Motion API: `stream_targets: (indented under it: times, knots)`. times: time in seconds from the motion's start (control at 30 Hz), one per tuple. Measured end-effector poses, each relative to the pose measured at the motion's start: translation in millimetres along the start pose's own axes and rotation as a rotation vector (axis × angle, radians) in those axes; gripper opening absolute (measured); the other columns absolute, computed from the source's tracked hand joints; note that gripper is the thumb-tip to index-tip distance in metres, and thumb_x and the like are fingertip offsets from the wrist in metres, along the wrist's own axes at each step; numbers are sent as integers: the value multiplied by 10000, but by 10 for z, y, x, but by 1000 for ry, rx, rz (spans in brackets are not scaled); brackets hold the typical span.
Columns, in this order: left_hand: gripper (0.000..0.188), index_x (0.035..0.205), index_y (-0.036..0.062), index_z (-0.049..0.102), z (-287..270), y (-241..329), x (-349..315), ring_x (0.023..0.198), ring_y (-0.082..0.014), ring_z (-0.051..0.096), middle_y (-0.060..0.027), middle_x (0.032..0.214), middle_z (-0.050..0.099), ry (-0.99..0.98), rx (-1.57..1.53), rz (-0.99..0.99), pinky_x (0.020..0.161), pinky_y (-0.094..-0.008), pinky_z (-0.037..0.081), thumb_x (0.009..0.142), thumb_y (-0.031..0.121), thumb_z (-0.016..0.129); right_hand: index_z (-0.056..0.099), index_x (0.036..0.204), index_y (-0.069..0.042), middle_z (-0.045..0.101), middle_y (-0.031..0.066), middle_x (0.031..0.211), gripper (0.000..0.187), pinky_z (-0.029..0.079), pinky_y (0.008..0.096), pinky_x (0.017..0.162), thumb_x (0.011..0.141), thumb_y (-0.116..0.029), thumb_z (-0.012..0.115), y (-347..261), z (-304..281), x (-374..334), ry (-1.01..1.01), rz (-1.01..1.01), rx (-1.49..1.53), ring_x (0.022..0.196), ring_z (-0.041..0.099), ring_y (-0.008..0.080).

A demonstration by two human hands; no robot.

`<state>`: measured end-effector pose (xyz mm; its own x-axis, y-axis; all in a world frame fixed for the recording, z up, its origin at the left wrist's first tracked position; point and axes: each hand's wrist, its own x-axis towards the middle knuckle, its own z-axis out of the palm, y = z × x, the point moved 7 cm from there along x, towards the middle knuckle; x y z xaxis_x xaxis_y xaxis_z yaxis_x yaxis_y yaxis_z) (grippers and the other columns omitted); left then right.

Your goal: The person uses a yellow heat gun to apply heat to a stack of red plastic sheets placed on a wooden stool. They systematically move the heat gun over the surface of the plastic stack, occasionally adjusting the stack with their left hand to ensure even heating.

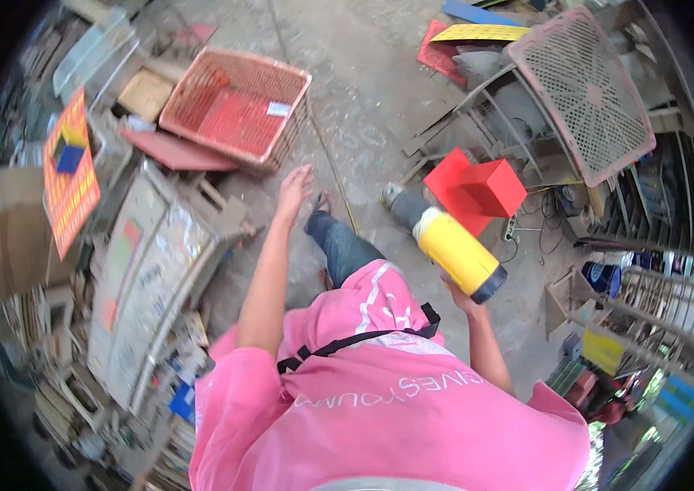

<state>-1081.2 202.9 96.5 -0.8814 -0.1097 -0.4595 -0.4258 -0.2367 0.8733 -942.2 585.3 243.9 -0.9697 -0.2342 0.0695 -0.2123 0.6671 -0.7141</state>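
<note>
My right hand (463, 299) is wrapped round a yellow and black power tool (457, 254) with a thick, cylindrical body. Its narrower grey end points up and left, away from me, and the black end sits near my wrist. Most of my right fingers are hidden behind the tool. My left hand (294, 192) hangs out in front of me with nothing in it, fingers stretched. It is nearest to a red plastic crate (241, 135), apart from it. Just beyond the tool is a red piece with a box-like block on a flat plate (453, 184).
A worn, paint-stained workbench (138, 278) stands at my left, with an orange patterned sheet (71, 180) beyond it. At far right a pink-rimmed crate (584, 98) leans on a metal frame. Cables (547, 217) lie on the concrete floor (363, 90). Scrap crowds both sides.
</note>
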Motion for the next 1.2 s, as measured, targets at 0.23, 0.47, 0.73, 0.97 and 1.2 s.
stream_targets:
  times: [0.23,0.47,0.73,0.97,1.2]
  knots:
    - [373,1167,57,624,1125,471,1908,960,-177,614,-67,1091,654,-331,179,20,764,-361,497,938,296,453,533,1271,-71,558,113,1278,457,364,440,1025,859,-238,641,222,285,83,184,-169,-66,1197,508,286]
    - [318,1142,49,597,2116,469,2522,941,-204,631,-91,1098,663,-559,288,-186,790,-358,506,937,213,415,568,1212,-85,586,125,1234,392,400,426,986,840,-158,670,42,551,315,250,312,-34,1156,532,291]
    - [342,1162,9,551,2889,294,2824,999,-235,618,-133,1142,627,-906,755,-441,832,-379,504,942,206,379,606,1147,-44,616,119,1191,323,456,420,942,876,-220,599,221,1362,263,1121,495,1257,1119,575,272]
    - [381,1204,14,510,3569,-422,3149,1065,-248,585,-143,1190,598,-1322,1211,-652,881,-384,472,967,278,371,634,881,-63,640,83,927,148,499,317,721,769,-140,692,256,1646,824,1437,969,530,852,628,231]
    - [311,1159,49,560,3898,-396,3963,998,-207,612,-94,1114,647,-1752,1726,-335,852,-363,480,981,261,418,605,1086,-50,631,121,1095,240,494,347,863,851,-99,617,277,2188,1521,2059,1022,686,985,615,268]
